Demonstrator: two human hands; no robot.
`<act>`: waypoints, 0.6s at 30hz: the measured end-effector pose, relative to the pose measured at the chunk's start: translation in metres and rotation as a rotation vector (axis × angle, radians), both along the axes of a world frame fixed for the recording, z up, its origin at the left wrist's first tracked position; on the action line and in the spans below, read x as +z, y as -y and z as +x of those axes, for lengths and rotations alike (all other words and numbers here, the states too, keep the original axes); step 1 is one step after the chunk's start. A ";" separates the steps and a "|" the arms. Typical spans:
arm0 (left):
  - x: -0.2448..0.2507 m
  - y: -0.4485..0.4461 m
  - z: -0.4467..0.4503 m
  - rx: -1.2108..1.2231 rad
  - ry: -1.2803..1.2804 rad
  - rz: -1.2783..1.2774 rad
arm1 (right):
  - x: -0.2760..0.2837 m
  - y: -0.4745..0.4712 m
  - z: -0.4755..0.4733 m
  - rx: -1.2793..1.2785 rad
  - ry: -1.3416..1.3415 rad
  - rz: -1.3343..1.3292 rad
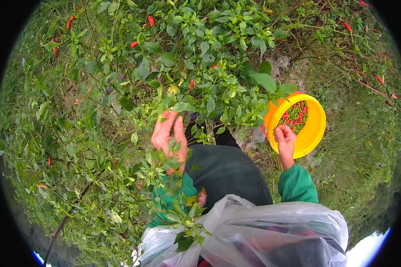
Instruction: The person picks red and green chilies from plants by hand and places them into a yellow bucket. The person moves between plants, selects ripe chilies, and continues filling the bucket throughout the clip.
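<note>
My left hand (169, 135) reaches up into a chili pepper plant (217, 96), with thumb and fingers at the leaves. Leaves cover its fingertips, so what they grip is hidden. Over the near-left rim of a yellow plastic bucket (315, 133) is my right hand (285, 140), its thumb and fingers pinched together and a bit of red chili showing among them. Inside the bucket lie many small red and green chili peppers (295, 116). A red chili (191, 83) hangs on the plant just beyond my left hand.
More red chilies hang farther out, such as one at the upper left (70, 22) and another at the right (379, 79). Leafy branches (173, 163) cross over my left forearm. A clear plastic sheet (254, 230) covers my front. Grass (351, 133) grows right of the bucket.
</note>
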State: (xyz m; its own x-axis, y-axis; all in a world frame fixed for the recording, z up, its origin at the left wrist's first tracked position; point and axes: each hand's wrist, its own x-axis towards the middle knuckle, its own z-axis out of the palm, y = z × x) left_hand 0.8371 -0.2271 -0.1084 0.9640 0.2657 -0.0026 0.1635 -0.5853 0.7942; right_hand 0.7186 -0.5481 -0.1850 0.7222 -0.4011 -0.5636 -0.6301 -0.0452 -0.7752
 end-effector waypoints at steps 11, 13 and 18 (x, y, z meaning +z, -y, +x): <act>-0.004 -0.001 0.059 -0.178 0.111 0.189 | 0.079 -0.030 0.122 0.607 0.398 -0.564; -0.025 -0.011 0.047 -0.202 -0.168 0.357 | 0.084 -0.083 0.162 0.677 0.611 -0.364; -0.070 -0.008 -0.011 -0.183 -0.450 0.550 | 0.041 -0.167 0.234 1.197 0.614 -0.302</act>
